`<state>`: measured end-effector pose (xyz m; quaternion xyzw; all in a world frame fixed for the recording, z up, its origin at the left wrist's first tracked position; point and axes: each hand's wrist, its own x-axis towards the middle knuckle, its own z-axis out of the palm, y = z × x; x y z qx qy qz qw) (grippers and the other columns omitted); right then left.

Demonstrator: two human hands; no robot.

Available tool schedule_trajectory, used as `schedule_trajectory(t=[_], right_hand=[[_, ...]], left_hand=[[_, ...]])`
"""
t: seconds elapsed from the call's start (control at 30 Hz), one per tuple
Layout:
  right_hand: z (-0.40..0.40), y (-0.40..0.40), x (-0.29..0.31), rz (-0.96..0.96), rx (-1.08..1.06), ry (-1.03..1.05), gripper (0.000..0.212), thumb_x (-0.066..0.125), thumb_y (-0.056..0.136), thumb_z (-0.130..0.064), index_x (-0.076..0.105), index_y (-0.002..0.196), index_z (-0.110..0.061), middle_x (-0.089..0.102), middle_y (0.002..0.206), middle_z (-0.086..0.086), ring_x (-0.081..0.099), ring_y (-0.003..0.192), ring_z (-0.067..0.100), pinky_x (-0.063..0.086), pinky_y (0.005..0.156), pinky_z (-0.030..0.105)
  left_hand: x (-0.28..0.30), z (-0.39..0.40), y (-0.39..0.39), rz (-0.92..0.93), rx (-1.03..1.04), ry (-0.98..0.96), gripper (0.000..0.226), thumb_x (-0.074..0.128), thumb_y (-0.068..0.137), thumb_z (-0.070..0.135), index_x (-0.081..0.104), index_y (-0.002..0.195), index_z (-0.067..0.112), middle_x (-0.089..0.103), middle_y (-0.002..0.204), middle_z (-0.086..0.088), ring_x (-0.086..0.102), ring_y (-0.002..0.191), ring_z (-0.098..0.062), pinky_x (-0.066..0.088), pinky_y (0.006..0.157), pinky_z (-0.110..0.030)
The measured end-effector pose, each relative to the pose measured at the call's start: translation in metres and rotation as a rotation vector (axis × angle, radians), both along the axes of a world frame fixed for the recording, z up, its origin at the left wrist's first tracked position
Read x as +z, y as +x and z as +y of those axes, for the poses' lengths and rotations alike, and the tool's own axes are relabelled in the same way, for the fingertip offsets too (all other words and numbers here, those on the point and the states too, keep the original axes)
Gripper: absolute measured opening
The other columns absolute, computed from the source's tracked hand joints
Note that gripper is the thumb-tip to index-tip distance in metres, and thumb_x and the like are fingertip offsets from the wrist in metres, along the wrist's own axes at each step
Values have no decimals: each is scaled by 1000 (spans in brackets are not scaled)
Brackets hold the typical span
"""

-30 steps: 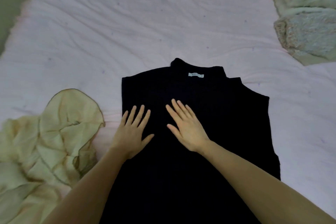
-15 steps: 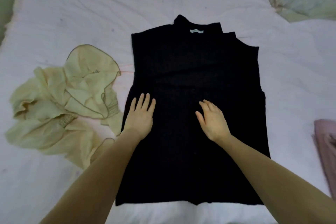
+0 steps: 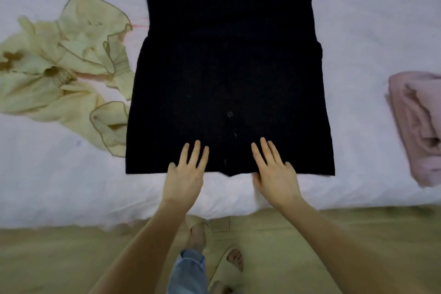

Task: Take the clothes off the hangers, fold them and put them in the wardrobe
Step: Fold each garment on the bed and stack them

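I see the white bed (image 3: 358, 31) filling most of my view, with the black top (image 3: 229, 74) spread flat across its middle, hem toward me (buttons run down its centre). A crumpled cream garment (image 3: 69, 64) touches its left edge; a folded pink garment (image 3: 420, 126) lies well apart on the right. My left hand (image 3: 185, 175) and right hand (image 3: 276, 174) rest flat, fingers straight, on the hem.

left hand (image 3: 185, 175) flat, fingers straight | right hand (image 3: 274, 174) flat, fingers straight
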<state>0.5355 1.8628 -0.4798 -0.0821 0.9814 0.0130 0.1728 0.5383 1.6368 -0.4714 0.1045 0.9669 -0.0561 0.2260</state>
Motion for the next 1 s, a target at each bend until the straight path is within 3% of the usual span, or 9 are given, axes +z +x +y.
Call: schedule_trajectory(t=[0.1,0.27,0.4,0.47,0.53,0.63,0.77,0.9,1.0], right_hand=[[-11,2,-1,19,-119,20,85,53,72,15,33,149,-15,24,157,16,28,143,35,38,48,26],[-18,-10,0,19,-46,153,83,35,84,15,4,154,-17,8,159,19,13,146,39,42,62,28],[-15,-25,8,48,-144,27,64,39,93,6,21,151,-15,30,151,13,28,141,36,51,75,36],[-16,-23,9,123,-344,-205,59,41,92,10,35,145,-13,34,149,11,30,139,32,48,89,38],[-19,-19,9,156,-433,-388,53,42,93,10,44,141,-10,32,150,13,24,142,28,36,106,36],[-18,-22,5,45,-232,-242,50,45,96,-3,38,145,-14,43,141,12,32,135,28,34,107,40],[-22,-45,13,198,179,270,51,60,89,-17,47,138,-11,71,92,7,65,90,25,48,88,43],[-28,-41,26,21,368,320,49,40,95,-1,31,143,-1,69,104,7,66,93,29,44,90,43],[-25,-24,50,-21,373,297,48,42,92,1,39,140,-6,68,102,7,65,91,28,42,77,37]], left_hand=[[-3,13,9,-4,35,-25,90,39,83,-15,-8,154,17,-10,161,-9,4,148,-32,38,59,-21],[-7,18,-8,65,110,61,83,40,88,-14,5,154,20,4,162,-3,11,147,-30,45,68,-23],[-5,20,-14,219,231,357,61,42,90,-15,37,146,7,31,154,-12,24,143,-35,33,112,-41],[-5,22,-16,191,316,522,56,42,93,-7,38,147,10,28,155,-17,16,145,-39,23,117,-50],[-4,22,-21,106,302,474,61,39,98,5,21,153,26,13,160,-10,-6,148,-36,34,108,-48],[-8,19,-34,39,86,199,63,37,103,18,3,153,35,0,161,-10,-14,145,-41,35,104,-53],[-9,21,-45,-43,-35,6,64,33,104,17,-4,152,38,2,160,-20,0,143,-51,23,111,-58],[14,17,-26,-165,-23,-46,59,28,105,18,1,152,42,-1,159,-23,6,142,-53,20,112,-57],[44,15,-17,-249,-23,-47,56,27,105,21,3,151,44,-3,159,-22,3,142,-54,21,112,-57]])
